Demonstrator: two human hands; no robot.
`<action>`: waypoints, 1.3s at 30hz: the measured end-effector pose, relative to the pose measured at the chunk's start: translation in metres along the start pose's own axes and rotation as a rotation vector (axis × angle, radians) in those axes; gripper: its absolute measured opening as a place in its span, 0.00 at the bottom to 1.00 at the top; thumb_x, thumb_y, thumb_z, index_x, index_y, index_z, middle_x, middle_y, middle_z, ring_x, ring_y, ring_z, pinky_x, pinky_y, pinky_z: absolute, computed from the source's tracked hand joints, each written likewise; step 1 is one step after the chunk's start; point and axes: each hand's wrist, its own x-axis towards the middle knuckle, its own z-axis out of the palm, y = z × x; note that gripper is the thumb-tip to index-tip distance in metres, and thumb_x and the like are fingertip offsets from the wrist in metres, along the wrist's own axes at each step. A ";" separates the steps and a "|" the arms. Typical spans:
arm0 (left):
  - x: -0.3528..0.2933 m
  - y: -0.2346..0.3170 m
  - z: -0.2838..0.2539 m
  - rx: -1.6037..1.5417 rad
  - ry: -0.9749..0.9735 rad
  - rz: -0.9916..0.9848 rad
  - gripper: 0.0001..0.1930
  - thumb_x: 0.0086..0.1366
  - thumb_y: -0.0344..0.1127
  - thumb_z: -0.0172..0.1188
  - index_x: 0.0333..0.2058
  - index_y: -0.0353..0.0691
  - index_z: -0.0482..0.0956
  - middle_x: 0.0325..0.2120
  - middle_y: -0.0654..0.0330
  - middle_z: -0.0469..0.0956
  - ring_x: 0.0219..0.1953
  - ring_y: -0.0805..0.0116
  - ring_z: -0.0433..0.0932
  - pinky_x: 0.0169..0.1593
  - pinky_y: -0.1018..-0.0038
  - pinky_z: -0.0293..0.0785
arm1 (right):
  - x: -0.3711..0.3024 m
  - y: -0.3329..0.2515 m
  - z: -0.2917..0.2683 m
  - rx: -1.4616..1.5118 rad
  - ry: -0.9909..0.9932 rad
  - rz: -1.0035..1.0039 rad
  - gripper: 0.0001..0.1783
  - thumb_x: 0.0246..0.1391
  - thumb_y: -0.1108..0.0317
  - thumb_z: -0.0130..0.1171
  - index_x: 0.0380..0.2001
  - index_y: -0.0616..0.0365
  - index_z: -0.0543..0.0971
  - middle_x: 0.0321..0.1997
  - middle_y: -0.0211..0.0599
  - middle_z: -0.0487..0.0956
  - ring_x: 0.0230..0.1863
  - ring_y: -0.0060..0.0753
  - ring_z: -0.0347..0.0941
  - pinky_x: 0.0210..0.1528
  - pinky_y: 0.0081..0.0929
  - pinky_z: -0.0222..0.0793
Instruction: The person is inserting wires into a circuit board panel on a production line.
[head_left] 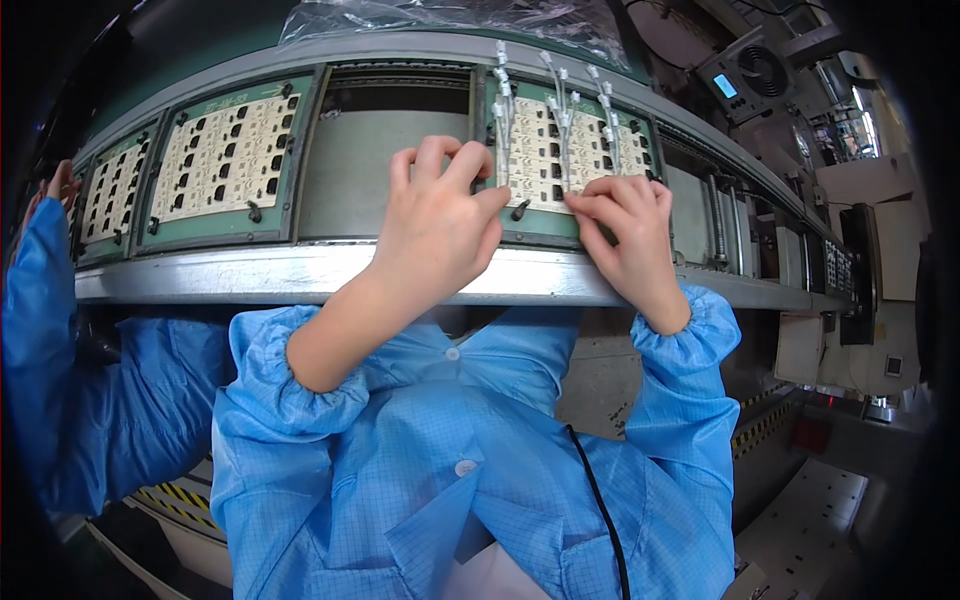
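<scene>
A cream circuit board panel (pixel 530 150) with rows of black parts sits in a green carrier (pixel 545 222) in front of me. Three bundles of thin white cables (pixel 565 125) with small connectors lie across it, running toward the far rail. My left hand (pixel 440 215) is over the panel's left edge, fingers bent and spread, its index fingertip by the lower end of the left cable. Closed at the lower end of the middle cable is my right hand (pixel 630 230); its fingertips partly hide what they grip.
Two more filled carriers (pixel 220 160) stand to the left on the metal-edged conveyor (pixel 230 275). Between them and my panel is a grey gap. A co-worker's blue sleeve (pixel 45 320) reaches in at far left. Clear plastic sheeting (pixel 460 25) lies beyond; a fan unit (pixel 750 75) stands far right.
</scene>
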 end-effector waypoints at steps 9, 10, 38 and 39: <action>0.081 0.023 0.024 0.099 -0.021 -0.058 0.10 0.55 0.41 0.64 0.33 0.44 0.84 0.38 0.61 0.77 0.49 0.56 0.70 0.51 0.57 0.63 | 0.081 0.092 -0.027 0.540 -0.250 -0.139 0.21 0.52 0.76 0.53 0.49 0.53 0.81 0.53 0.46 0.76 0.54 0.45 0.73 0.58 0.34 0.67; 0.096 0.027 0.036 0.119 -0.047 -0.095 0.13 0.56 0.44 0.63 0.36 0.44 0.84 0.38 0.60 0.79 0.49 0.56 0.71 0.51 0.56 0.63 | 0.099 0.110 -0.025 0.254 -0.049 -0.194 0.28 0.45 0.82 0.48 0.52 0.55 0.79 0.55 0.46 0.76 0.57 0.46 0.72 0.62 0.35 0.66; 0.169 0.029 0.146 0.027 -0.035 -0.238 0.11 0.55 0.29 0.59 0.38 0.40 0.80 0.38 0.54 0.81 0.44 0.52 0.79 0.50 0.51 0.61 | 0.046 0.163 0.002 0.189 0.108 0.074 0.06 0.53 0.72 0.63 0.34 0.61 0.81 0.33 0.38 0.77 0.39 0.41 0.74 0.41 0.34 0.71; 0.167 0.029 0.146 -0.018 -0.019 -0.200 0.12 0.55 0.29 0.58 0.39 0.41 0.81 0.39 0.54 0.80 0.44 0.52 0.79 0.50 0.51 0.62 | 0.045 0.161 0.001 0.220 0.094 0.109 0.05 0.54 0.74 0.62 0.35 0.61 0.82 0.33 0.37 0.78 0.40 0.40 0.73 0.41 0.32 0.70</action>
